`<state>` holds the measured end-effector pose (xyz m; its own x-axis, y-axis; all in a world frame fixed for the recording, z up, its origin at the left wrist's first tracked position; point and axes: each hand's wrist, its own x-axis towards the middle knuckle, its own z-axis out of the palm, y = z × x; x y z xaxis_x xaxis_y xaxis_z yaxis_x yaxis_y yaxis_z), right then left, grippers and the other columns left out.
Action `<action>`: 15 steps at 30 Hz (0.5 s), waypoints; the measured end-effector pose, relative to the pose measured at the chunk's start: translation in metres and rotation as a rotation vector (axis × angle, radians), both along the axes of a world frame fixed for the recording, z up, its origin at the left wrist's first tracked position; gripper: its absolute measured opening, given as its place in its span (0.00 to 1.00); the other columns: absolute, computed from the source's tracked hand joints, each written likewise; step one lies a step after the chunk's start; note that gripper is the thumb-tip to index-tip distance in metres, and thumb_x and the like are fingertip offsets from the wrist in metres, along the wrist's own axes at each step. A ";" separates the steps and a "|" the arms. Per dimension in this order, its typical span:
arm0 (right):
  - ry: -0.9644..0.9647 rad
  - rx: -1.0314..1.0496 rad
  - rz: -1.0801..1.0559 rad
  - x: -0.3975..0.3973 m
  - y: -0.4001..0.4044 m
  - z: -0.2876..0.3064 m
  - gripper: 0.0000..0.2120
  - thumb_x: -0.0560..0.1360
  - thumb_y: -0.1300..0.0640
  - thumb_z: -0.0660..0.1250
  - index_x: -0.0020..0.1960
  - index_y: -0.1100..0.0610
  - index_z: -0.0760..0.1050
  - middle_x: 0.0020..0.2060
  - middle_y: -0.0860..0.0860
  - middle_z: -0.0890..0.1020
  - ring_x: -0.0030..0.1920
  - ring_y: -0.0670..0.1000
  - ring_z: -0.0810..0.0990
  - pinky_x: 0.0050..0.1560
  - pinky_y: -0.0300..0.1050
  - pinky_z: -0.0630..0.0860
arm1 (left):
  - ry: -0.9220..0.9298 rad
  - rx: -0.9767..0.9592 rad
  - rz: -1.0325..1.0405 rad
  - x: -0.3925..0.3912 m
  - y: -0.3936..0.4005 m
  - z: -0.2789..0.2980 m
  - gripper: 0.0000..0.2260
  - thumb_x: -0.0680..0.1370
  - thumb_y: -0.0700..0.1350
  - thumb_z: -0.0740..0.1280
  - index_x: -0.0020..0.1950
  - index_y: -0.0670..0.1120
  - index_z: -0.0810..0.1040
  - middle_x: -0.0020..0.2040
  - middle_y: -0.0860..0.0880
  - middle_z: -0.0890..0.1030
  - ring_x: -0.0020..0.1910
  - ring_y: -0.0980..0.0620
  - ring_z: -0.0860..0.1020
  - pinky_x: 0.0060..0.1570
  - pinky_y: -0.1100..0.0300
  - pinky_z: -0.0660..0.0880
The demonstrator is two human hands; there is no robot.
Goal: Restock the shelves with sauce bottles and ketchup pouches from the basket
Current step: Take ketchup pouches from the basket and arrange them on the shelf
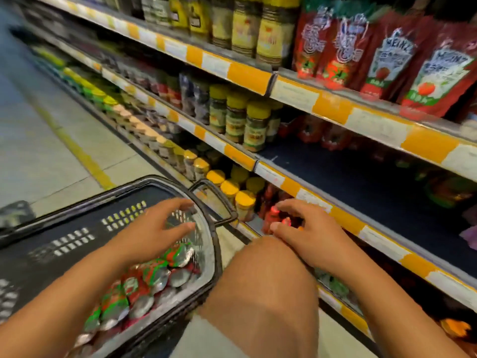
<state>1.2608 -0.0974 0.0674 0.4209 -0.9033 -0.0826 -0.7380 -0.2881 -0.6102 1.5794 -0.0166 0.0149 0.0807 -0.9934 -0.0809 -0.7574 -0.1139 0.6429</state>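
While both hands hover empty, the risk lies in the next reach. The left hand [157,228] hangs over the basket [214,257] with fingers spread, above the ketchup pouches [144,282] heaped at 7 o'clock. The right hand [307,228] sits at 5 o'clock, fingers loosely spread, just beside red sauce bottles [273,215] on the bottom shelf [348,220]; whether it touches them cannot be told. A careless sweep there could topple those bottles. The slick pouches could slip from a shallow pinch. The raised knee [263,280] stands between hands and could snag a transfer.
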 end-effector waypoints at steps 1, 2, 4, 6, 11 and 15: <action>0.038 0.026 0.075 0.019 0.001 0.005 0.22 0.76 0.42 0.72 0.68 0.42 0.76 0.62 0.40 0.79 0.62 0.44 0.77 0.64 0.45 0.74 | 0.015 0.007 0.059 0.021 0.018 -0.006 0.20 0.78 0.62 0.68 0.69 0.62 0.73 0.67 0.64 0.76 0.66 0.62 0.74 0.66 0.58 0.72; 0.074 0.059 0.145 0.038 0.003 0.009 0.24 0.76 0.41 0.72 0.70 0.43 0.75 0.63 0.40 0.79 0.62 0.43 0.77 0.65 0.46 0.74 | 0.036 0.016 0.120 0.042 0.033 -0.014 0.19 0.78 0.61 0.69 0.68 0.61 0.74 0.66 0.63 0.77 0.66 0.62 0.75 0.66 0.59 0.70; 0.149 0.110 0.259 0.078 0.006 0.016 0.27 0.76 0.41 0.72 0.72 0.45 0.73 0.67 0.43 0.78 0.65 0.45 0.77 0.67 0.47 0.74 | 0.069 0.072 0.234 0.078 0.063 -0.028 0.17 0.79 0.58 0.70 0.68 0.60 0.75 0.66 0.60 0.78 0.66 0.60 0.75 0.65 0.58 0.70; 0.228 0.139 0.348 0.117 0.011 0.021 0.28 0.77 0.41 0.72 0.74 0.47 0.71 0.70 0.46 0.76 0.68 0.48 0.76 0.69 0.50 0.73 | 0.067 0.144 0.333 0.108 0.090 -0.046 0.17 0.80 0.57 0.70 0.67 0.59 0.74 0.66 0.56 0.79 0.66 0.56 0.77 0.65 0.55 0.72; 0.389 0.210 0.503 0.203 0.036 -0.001 0.29 0.77 0.43 0.72 0.74 0.51 0.70 0.70 0.52 0.76 0.64 0.54 0.78 0.65 0.54 0.76 | 0.061 0.350 0.514 0.152 0.144 -0.100 0.21 0.80 0.54 0.72 0.71 0.51 0.75 0.65 0.49 0.80 0.62 0.49 0.79 0.62 0.49 0.78; 0.500 0.278 0.572 0.247 0.054 -0.041 0.29 0.78 0.48 0.71 0.76 0.54 0.69 0.72 0.55 0.75 0.65 0.57 0.78 0.61 0.49 0.76 | 0.058 0.476 0.596 0.165 0.159 -0.135 0.16 0.79 0.51 0.72 0.65 0.47 0.78 0.57 0.46 0.82 0.52 0.47 0.81 0.55 0.51 0.79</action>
<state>1.5077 -0.0430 0.0260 0.6654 -0.4778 -0.5735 -0.7267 -0.5901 -0.3516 1.7447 0.1422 -0.1203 0.5748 -0.6398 -0.5101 -0.4474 -0.7677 0.4588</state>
